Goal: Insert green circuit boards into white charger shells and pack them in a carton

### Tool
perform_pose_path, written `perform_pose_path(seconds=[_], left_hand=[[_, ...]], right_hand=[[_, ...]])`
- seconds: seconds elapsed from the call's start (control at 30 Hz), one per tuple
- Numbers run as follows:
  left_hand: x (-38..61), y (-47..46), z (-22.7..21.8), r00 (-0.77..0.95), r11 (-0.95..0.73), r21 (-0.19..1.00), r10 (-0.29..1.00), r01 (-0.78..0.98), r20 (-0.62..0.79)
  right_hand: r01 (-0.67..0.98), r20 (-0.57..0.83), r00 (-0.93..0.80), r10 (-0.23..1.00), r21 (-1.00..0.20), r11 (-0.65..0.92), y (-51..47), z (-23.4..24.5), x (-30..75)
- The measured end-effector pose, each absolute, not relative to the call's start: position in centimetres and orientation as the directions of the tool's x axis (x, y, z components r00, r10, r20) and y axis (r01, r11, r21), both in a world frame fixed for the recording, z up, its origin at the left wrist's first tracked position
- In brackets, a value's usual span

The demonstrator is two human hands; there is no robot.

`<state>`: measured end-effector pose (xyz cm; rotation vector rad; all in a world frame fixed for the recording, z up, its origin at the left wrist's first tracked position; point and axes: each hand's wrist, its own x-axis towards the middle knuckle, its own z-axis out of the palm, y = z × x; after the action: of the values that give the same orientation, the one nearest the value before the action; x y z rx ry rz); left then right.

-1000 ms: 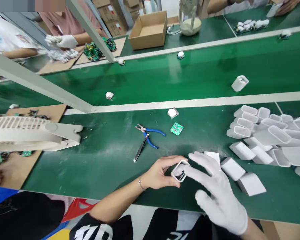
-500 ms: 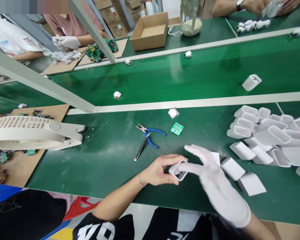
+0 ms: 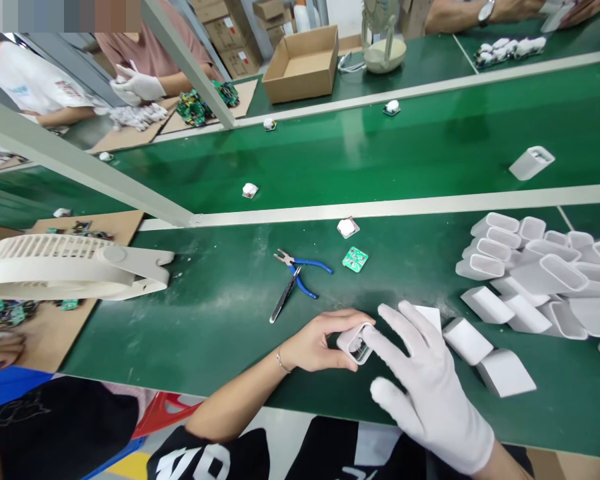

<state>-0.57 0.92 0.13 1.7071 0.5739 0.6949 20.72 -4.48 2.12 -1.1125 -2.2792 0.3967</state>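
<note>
My bare left hand (image 3: pixel 319 343) grips a white plastic housing (image 3: pixel 349 341) between thumb and fingers, its open end turned to the right. Something metallic and white shows inside the opening. My right hand (image 3: pixel 423 377), in a white glove, has its fingers spread, with the index fingertip at the rim of the housing. Beyond my hands lie a green circuit board (image 3: pixel 355 259) and a circuit board with a white top (image 3: pixel 348 227). Pliers with blue handles (image 3: pixel 305 263) rest on the bench, and black tweezers (image 3: pixel 285 297) lie against them.
Many white housings (image 3: pixel 550 267) are piled at the right, several nearer my right hand. A green conveyor (image 3: pixel 330 160) carries small boards and one white housing (image 3: pixel 532 163). A white fan (image 3: pixel 70 267) stands left beside a slanted post (image 3: pixel 80 160). Co-workers sit across and at left.
My right index finger has drawn back from inside the housing to its rim, and the glove has turned with fingers spreading. Items on the conveyor have shifted right.
</note>
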Motion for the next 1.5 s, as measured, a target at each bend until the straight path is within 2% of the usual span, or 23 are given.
perform_pose_path(seconds=[0.1,0.17,0.23,0.3,0.43,0.57,0.63,0.73,0.8,0.87,0.93,1.03,1.13,1.2,1.27,1.33,1.37,1.4,1.5], left_hand=[[-0.6,0.9,0.4,0.700,-0.225,0.974,0.696,0.000,0.161],[-0.5,0.9,0.5,0.689,-0.227,0.974,0.705,-0.008,0.170],[-0.6,1.0,0.6,0.678,-0.235,0.972,0.713,-0.013,0.182],[-0.6,1.0,0.5,0.684,-0.249,0.968,0.706,0.000,0.182],[-0.5,0.8,0.6,0.712,-0.310,0.946,0.685,0.094,0.154],[-0.5,0.7,0.9,0.704,-0.325,0.928,0.701,0.181,0.109],[-0.5,0.5,1.0,0.684,-0.321,0.933,0.718,0.165,0.126],[-0.9,0.4,0.9,0.527,-0.184,0.982,0.838,0.030,0.141],[-1.1,0.8,1.2,0.338,-0.043,0.988,0.937,-0.152,0.092],[-1.2,1.9,2.2,0.153,0.064,0.932,0.988,-0.356,-0.009],[-1.1,3.3,3.7,0.034,0.149,0.839,0.987,-0.522,-0.155],[-0.6,5.1,6.0,-0.010,0.278,0.695,0.925,-0.663,-0.380],[-0.1,5.9,6.6,-0.012,0.320,0.642,0.890,-0.697,-0.457],[-0.1,6.5,6.1,-0.001,0.321,0.685,0.905,-0.653,-0.426],[-0.4,8.1,5.4,-0.004,0.265,0.812,0.950,-0.520,-0.312],[-0.6,11.1,4.7,-0.027,0.099,0.975,0.994,-0.198,-0.106],[-0.6,13.1,4.5,-0.025,-0.003,1.000,1.000,0.001,0.003],[-0.5,15.2,4.3,-0.010,-0.093,0.971,0.995,0.219,0.098],[0.3,21.0,3.7,0.020,-0.161,0.874,0.985,0.458,0.170]], right_hand=[[0.533,0.389,-0.423,0.818,-0.623,0.572,-4.6,2.1,20.9],[0.491,0.447,-0.344,0.826,-0.664,0.564,-4.7,2.1,21.0],[0.518,0.499,-0.347,0.794,-0.604,0.606,-4.7,1.9,20.9],[0.579,0.494,-0.423,0.760,-0.498,0.646,-4.7,1.8,20.5],[0.693,0.460,-0.435,0.774,-0.377,0.614,-4.4,1.7,19.1],[0.689,0.456,-0.441,0.773,-0.381,0.617,-3.8,2.4,19.0],[0.630,0.458,-0.433,0.777,-0.463,0.624,-3.7,2.8,20.0],[0.570,0.515,-0.264,0.816,-0.599,0.562,-4.1,2.5,22.0],[0.586,0.566,-0.190,0.802,-0.590,0.555,-4.7,1.7,23.1],[0.627,0.613,-0.219,0.759,-0.507,0.591,-5.2,0.7,23.6],[0.653,0.654,-0.284,0.701,-0.403,0.641,-5.7,-0.1,23.7],[0.671,0.706,-0.357,0.611,-0.261,0.694,-6.1,-0.5,23.3],[0.662,0.733,-0.395,0.553,-0.190,0.725,-6.1,-0.2,22.9],[0.664,0.735,-0.386,0.558,-0.199,0.721,-6.0,0.0,22.8],[0.669,0.737,-0.357,0.573,-0.226,0.708,-5.9,0.0,22.6],[0.676,0.742,-0.329,0.584,-0.247,0.695,-5.8,-0.2,22.4],[0.681,0.745,-0.315,0.589,-0.255,0.687,-5.8,-0.3,22.3],[0.692,0.749,-0.288,0.596,-0.267,0.671,-5.8,-0.5,22.2],[0.711,0.762,-0.250,0.597,-0.274,0.648,-5.8,-1.1,22.0]])
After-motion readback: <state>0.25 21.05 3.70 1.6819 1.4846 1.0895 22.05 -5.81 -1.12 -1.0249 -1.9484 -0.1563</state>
